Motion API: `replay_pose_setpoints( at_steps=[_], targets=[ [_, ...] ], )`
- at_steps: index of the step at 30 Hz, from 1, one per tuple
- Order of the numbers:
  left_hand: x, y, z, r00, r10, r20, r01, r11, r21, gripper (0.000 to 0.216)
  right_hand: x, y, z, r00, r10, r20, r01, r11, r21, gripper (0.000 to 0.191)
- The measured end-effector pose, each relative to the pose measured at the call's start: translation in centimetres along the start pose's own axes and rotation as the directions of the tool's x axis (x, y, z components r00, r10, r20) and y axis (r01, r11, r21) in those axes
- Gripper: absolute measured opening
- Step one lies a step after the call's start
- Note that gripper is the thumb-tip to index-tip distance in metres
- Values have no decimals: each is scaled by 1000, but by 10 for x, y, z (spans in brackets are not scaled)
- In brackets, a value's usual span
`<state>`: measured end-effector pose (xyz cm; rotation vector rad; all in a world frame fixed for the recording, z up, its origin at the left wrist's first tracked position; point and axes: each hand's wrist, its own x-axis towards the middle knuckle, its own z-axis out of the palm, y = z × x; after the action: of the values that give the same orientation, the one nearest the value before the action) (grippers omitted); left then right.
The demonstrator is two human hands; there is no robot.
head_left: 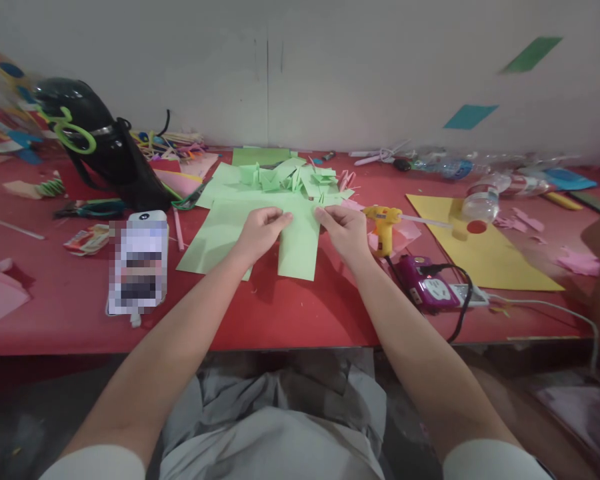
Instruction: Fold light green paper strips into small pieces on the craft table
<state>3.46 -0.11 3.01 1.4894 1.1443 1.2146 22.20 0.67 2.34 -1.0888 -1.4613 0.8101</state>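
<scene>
A strip of light green paper [299, 250] hangs upright between my two hands, above the red table. My left hand [264, 230] pinches its left edge near the top, thumb in front. On the opposite edge, my right hand [345, 230] grips it the same way. Larger light green sheets [215, 233] lie flat behind and to the left of the strip. Cut and folded green paper pieces [280, 177] are heaped on the sheets beyond my hands.
Close by my right hand stands a yellow glue gun [384, 223], with a purple power socket [425, 283] and cables. A yellow sheet [500, 257] and plastic bottles [480, 200] lie further right. On the left are a phone [140, 267], pliers [95, 209] and a tall black bottle case [105, 147].
</scene>
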Motion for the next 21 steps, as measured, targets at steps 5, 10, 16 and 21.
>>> replay_pose_setpoints(
  at_steps=[5,10,16,21],
  targets=[
    [0,-4,-2,995,-45,-85,52,996,76,52,1,4,1,999,-8,-51,8,1000,0,37],
    [1,-7,-1,994,-68,80,71,997,-31,34,3,5,-1,993,-24,-112,25,1000,7,36],
    [1,-7,-5,997,-78,5,77,992,101,49,6,7,-6,987,-61,-146,63,998,8,40],
    [5,-10,-5,986,-65,151,67,998,-9,35,10,9,-8,979,-22,-202,31,999,42,39]
  ],
)
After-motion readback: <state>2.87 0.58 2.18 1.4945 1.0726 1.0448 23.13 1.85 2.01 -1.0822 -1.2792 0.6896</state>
